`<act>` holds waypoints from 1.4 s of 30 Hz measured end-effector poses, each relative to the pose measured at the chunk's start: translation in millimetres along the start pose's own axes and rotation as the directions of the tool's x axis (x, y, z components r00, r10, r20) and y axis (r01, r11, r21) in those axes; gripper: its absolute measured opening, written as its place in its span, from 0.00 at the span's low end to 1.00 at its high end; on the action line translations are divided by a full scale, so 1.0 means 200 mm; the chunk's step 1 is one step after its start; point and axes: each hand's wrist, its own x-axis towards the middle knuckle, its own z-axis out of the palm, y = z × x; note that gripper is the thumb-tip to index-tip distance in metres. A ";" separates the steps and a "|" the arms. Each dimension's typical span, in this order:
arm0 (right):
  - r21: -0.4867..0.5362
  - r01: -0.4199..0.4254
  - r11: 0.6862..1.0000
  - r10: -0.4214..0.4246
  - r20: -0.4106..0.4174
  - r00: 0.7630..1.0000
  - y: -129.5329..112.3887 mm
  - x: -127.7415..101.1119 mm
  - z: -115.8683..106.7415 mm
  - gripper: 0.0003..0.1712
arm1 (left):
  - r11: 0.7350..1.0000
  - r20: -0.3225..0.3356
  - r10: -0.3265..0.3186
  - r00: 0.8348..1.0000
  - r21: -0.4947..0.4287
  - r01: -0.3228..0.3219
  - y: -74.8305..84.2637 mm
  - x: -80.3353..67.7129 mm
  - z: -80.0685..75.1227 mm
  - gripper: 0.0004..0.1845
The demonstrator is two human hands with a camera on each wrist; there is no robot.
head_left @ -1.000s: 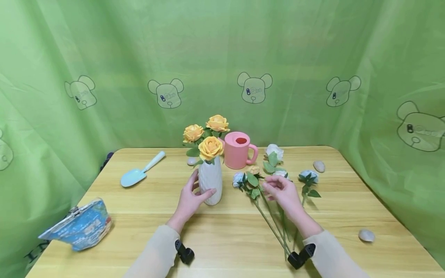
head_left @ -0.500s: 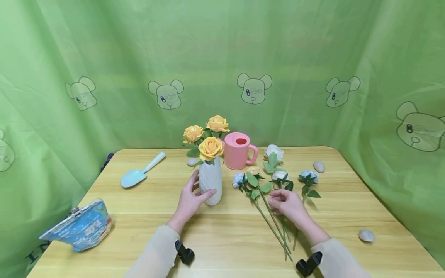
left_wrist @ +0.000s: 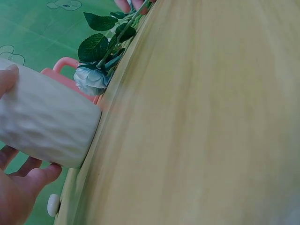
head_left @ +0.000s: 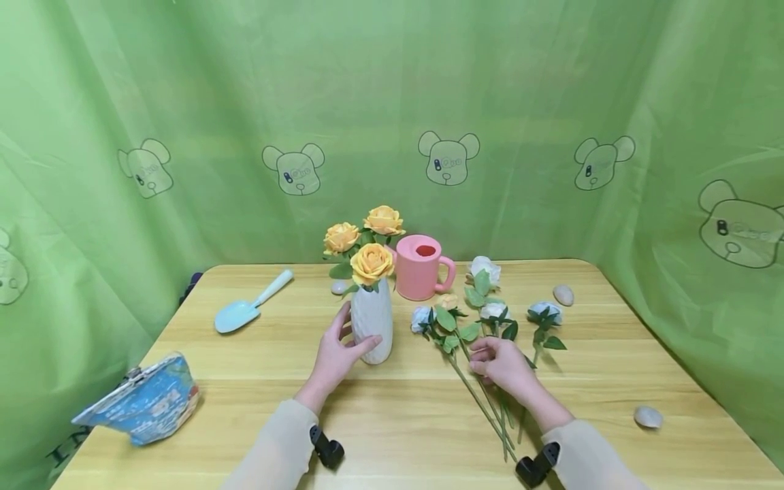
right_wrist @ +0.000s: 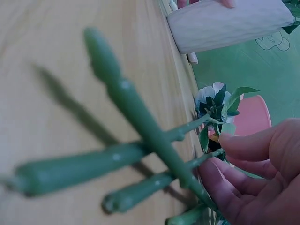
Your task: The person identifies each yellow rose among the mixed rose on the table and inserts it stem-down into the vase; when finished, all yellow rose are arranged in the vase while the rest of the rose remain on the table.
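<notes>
My left hand [head_left: 335, 355] holds the white textured vase [head_left: 372, 323], thumb across its front and fingers round its left side. Upright in the vase stand three yellow roses [head_left: 372, 263]. Right of it, several artificial roses lie loose on the table: a small pale yellow rose [head_left: 447, 301], a blue rose [head_left: 421, 318], white roses [head_left: 484, 267] and another blue rose [head_left: 544, 312]. Over the crossing stems, my right hand [head_left: 505, 366] has thumb and forefinger closed round a green stem [right_wrist: 206, 159], seen in the right wrist view. Which bloom it belongs to is hard to tell.
Behind the vase stands a pink watering can [head_left: 419, 269]. A light blue trowel [head_left: 237, 315] lies at left, with a crumpled blue bag [head_left: 147, 401] nearer. Pebbles [head_left: 563, 295] dot the wooden table [head_left: 392, 435]. A green curtain [head_left: 367, 88] hangs around.
My right hand has drawn back toward me from beside the blooms, down to the stems, and its fingers have come together there. The left hand and vase stay put.
</notes>
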 end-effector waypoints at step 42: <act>0.292 0.281 0.914 -0.231 -0.192 0.954 -0.50 0.00 -0.20 0.22 | 0.999 -0.036 0.016 0.999 0.039 -0.014 0.00 0.00 0.01 0.47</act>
